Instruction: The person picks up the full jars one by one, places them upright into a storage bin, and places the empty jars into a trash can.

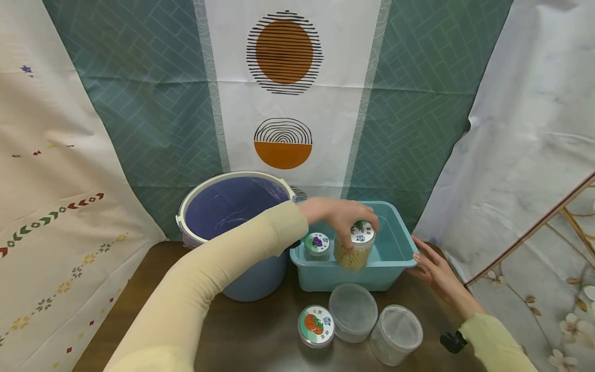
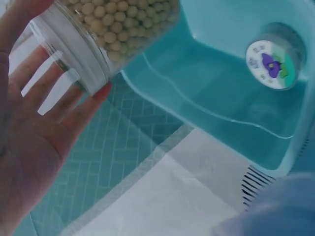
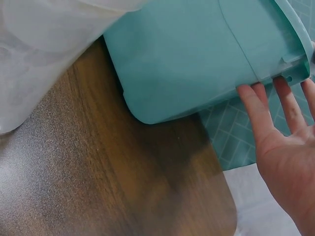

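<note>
My left hand (image 1: 346,214) grips a clear jar of round pale-yellow beads or beans (image 1: 355,253) by its white lid, which carries a green plant picture. It holds the jar over the front part of a teal plastic bin (image 1: 344,279). In the left wrist view the jar (image 2: 123,24) leans, its contents visible through the wall. Inside the bin, to the left, stands a smaller jar with a purple flower label (image 1: 317,244). My right hand (image 1: 434,271) rests its fairly straight fingers against the bin's right end, fingertips at the rim; the right wrist view shows those fingers (image 3: 253,105).
In front of the bin stand a jar with a tomato label (image 1: 316,325) and two translucent-lidded containers, one in the middle (image 1: 353,312) and one at right (image 1: 396,335). A lined blue bucket (image 1: 257,281) is left of the bin on the brown table (image 1: 251,336). Patterned curtains hang behind.
</note>
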Demonstrator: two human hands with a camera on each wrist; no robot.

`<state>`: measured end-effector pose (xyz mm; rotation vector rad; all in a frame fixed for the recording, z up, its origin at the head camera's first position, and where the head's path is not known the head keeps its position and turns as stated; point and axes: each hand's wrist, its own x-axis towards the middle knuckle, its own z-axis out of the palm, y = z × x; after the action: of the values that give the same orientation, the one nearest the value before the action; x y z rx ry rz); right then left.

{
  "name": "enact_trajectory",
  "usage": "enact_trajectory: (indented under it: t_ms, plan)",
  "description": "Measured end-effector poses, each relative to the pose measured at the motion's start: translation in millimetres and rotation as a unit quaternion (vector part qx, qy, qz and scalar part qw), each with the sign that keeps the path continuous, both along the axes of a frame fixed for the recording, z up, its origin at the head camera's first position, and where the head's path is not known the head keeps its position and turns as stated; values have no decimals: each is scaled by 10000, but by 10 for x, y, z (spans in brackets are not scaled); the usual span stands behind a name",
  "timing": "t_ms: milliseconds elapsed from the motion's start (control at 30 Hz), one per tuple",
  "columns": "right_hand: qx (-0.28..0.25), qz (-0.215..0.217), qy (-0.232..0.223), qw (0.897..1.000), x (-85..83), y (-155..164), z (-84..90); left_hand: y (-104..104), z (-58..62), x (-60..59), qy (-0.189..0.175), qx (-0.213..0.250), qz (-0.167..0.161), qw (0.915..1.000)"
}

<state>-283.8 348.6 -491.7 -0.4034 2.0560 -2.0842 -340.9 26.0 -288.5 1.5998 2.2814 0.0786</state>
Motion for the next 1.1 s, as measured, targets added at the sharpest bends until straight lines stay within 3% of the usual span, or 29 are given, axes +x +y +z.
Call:
enact_trajectory:
  t_ms: [200, 367, 600, 800, 1100]
  plan:
    - [-68, -24, -10, 10000, -7, 2, 32, 109, 78, -253, 194, 336, 693, 9968]
    - [-22, -24, -31, 10000, -18, -2, 33, 144, 34, -442, 165, 528, 1263, 9904]
    - [16, -161, -105, 9998, -12, 4, 28, 150, -273, -600, 153, 371, 1694, 9847]
    - [-44, -210, -149, 9997, 18, -4, 15, 99, -538, -665, 100, 675, 2064, 9761]
    - [31, -219, -127, 9997, 11, 0, 13, 55, -772, -683, -74, 1083, 2284, 9675]
